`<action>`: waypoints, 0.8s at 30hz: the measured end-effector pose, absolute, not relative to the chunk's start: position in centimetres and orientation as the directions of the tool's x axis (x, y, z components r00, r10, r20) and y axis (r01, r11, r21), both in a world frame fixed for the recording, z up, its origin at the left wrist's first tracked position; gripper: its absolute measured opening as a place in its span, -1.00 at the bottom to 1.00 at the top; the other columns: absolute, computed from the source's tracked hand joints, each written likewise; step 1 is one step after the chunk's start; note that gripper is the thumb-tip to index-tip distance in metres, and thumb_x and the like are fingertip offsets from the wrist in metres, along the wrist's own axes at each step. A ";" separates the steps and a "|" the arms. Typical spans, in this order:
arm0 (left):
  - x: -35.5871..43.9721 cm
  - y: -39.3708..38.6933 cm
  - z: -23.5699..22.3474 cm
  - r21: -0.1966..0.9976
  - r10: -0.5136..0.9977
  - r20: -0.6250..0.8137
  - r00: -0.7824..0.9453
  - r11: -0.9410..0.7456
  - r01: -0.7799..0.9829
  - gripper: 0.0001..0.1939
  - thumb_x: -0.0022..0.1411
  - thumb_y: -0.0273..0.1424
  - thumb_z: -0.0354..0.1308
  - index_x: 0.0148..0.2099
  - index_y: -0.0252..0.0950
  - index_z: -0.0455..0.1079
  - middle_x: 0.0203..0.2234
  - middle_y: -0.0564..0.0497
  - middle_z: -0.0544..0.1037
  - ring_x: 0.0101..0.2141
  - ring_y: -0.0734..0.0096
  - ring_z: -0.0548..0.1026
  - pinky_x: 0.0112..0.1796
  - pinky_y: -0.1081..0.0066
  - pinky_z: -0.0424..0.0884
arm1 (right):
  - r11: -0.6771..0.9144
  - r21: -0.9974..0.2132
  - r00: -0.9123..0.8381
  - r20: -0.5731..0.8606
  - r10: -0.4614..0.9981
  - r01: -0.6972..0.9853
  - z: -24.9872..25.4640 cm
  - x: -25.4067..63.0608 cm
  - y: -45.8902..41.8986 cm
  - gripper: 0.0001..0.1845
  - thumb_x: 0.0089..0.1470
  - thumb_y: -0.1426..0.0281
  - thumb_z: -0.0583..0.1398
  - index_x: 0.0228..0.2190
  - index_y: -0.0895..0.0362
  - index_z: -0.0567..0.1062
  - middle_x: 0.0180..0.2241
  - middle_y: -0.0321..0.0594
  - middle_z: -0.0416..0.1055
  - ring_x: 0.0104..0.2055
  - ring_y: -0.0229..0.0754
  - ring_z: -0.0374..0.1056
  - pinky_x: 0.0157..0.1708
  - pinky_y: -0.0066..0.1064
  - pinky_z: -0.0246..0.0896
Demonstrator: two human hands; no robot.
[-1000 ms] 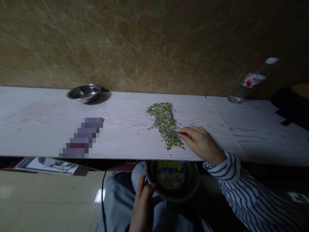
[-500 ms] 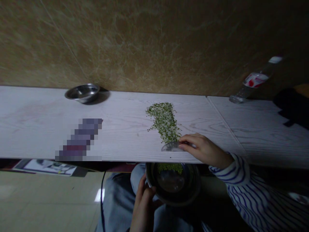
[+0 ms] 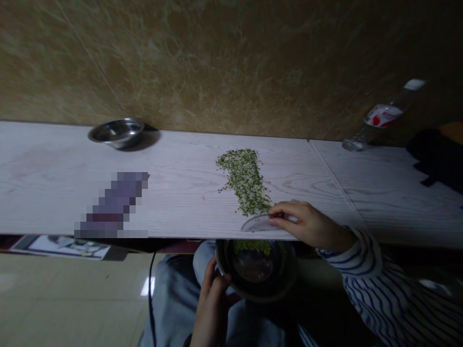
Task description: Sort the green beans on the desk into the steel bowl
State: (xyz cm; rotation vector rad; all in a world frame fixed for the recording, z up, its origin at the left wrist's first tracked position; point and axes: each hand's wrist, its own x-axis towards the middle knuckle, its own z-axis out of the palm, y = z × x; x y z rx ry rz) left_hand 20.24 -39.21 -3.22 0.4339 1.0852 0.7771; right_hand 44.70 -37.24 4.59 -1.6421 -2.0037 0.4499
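A strip of small green beans (image 3: 244, 180) lies on the pale wooden table (image 3: 181, 193), running from the wall side toward me. My right hand (image 3: 307, 224) is closed on a thin clear disc-like scraper (image 3: 257, 223), held at the near end of the beans, close to the table's front edge. My left hand (image 3: 211, 299) grips the rim of a dark metal bowl (image 3: 256, 270) held under the edge, above my lap. Some green beans lie inside that bowl at its far side.
A second steel bowl (image 3: 116, 132) stands at the back left against the brown wall. A blurred-out object (image 3: 112, 205) lies left of centre. A plastic water bottle (image 3: 381, 118) stands at the back right, a dark item (image 3: 436, 159) beside it.
My right hand has drawn the scraper toward me, from within the beans to the table's front edge. The near end of the strip is swept away. The left hand keeps the bowl in place.
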 end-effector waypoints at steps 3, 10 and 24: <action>20.2 -39.3 -3.1 0.664 0.746 -0.622 0.237 0.663 -0.345 -0.34 0.03 -0.30 0.19 0.23 -0.13 0.28 -0.01 -0.10 0.52 -0.11 0.12 0.45 -0.33 0.33 0.42 | 0.229 -0.547 -0.162 0.168 0.972 0.805 4.4 44.5 -37.6 -0.85 0.19 0.32 0.17 -0.24 0.02 0.54 -0.32 -0.26 0.56 -0.28 -0.22 0.46 -0.24 -0.42 0.32; 20.1 -39.2 -3.5 0.655 0.745 -0.626 0.231 0.663 -0.362 -0.28 0.02 -0.29 0.21 0.27 -0.15 0.22 -0.01 -0.11 0.52 -0.10 0.10 0.43 -0.36 0.33 0.42 | 0.202 -0.548 -0.151 0.138 0.979 0.812 4.4 44.6 -36.5 -0.86 0.19 0.32 0.18 -0.26 0.04 0.54 -0.34 -0.28 0.56 -0.31 -0.23 0.46 -0.29 -0.45 0.29; 20.2 -39.4 -3.4 0.665 0.759 -0.604 0.245 0.649 -0.370 -0.37 0.07 -0.32 0.18 0.23 -0.15 0.27 0.08 -0.10 0.45 -0.07 0.11 0.41 -0.35 0.33 0.44 | 0.236 -0.418 -0.121 0.282 0.952 0.878 4.0 45.1 -37.5 -0.85 0.20 0.37 0.15 -0.23 0.05 0.52 -0.26 -0.22 0.58 -0.22 -0.16 0.48 -0.16 -0.34 0.32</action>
